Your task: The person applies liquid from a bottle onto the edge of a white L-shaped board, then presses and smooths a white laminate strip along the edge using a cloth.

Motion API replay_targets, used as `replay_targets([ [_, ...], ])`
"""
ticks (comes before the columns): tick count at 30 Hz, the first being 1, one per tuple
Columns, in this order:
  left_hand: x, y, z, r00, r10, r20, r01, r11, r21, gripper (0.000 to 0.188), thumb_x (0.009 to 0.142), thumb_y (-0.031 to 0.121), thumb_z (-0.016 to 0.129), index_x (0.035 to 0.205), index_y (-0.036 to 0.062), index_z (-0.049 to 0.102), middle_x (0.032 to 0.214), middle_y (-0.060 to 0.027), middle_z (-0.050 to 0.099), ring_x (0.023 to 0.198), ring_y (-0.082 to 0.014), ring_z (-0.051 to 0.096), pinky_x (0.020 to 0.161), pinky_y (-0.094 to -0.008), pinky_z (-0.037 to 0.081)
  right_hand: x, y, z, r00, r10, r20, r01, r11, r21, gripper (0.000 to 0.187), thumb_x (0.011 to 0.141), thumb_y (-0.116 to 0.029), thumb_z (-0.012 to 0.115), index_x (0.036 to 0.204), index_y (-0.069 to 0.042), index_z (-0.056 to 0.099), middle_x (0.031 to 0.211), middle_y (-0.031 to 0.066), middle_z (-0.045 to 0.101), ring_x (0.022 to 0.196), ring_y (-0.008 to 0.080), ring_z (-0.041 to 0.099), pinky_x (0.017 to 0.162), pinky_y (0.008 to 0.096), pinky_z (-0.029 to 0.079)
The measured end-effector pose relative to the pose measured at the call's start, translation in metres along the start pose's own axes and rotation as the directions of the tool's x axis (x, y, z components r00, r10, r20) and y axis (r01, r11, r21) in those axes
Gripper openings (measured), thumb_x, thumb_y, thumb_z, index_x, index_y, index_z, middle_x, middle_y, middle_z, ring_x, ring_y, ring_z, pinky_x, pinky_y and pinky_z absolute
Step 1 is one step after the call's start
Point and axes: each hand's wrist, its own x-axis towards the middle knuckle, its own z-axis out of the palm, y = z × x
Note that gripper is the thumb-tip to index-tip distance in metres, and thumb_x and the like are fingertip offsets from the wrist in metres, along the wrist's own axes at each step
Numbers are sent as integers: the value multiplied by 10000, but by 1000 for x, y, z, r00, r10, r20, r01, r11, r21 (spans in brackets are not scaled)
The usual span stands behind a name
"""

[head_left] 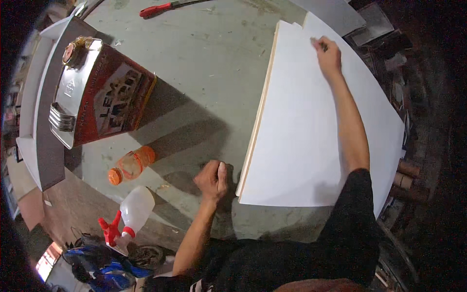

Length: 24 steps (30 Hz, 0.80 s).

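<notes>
A large white board (301,126) with a pale wood-coloured left edge lies on the grey-green tabletop. Over its far part is my right hand (328,56), fingers pinched together. Something small and dark shows at the fingertips, too blurred to name. My left hand (211,180) is curled closed just left of the board's near corner, thumb on top; whether anything is inside it is hidden. To its left, a clear plastic bottle (132,165) with an orange cap and orange base lies on its side.
A red metal can (116,97) with a silver top stands at left. A white spray bottle (138,207) with a red trigger is at the near left. A red-handled tool (155,9) lies at the far edge. Grey-white panels (36,121) stand beyond the can.
</notes>
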Motion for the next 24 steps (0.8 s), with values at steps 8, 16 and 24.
replay_targets([
  [8, 1, 5, 5, 999, -35, -23, 35, 999, -12, 344, 979, 273, 546, 714, 55, 519, 635, -121, 478, 524, -284, 479, 513, -363, 404, 13, 20, 6, 995, 2, -100, -2, 1000, 6, 247, 934, -314, 679, 955, -69, 671, 893, 157, 704, 857, 288, 679, 773, 388, 507],
  [16, -1, -1, 6, 999, -11, -49, 8, 999, -46, 363, 982, 282, 550, 708, 51, 488, 632, -127, 462, 509, -283, 446, 499, -375, 377, 10, -19, 24, 995, -26, -100, 30, 999, 39, 217, 931, -299, 659, 1004, -96, 684, 1036, 135, 724, 993, 343, 679, 835, 462, 519],
  [24, 3, 10, 6, 997, 24, -67, -24, 1000, -5, 371, 979, 296, 565, 705, 58, 488, 620, -130, 465, 505, -288, 443, 494, -381, 381, 19, -3, 12, 996, -47, -80, 49, 998, 26, 230, 918, -308, 671, 966, -85, 690, 930, 118, 735, 927, 334, 687, 824, 438, 488],
])
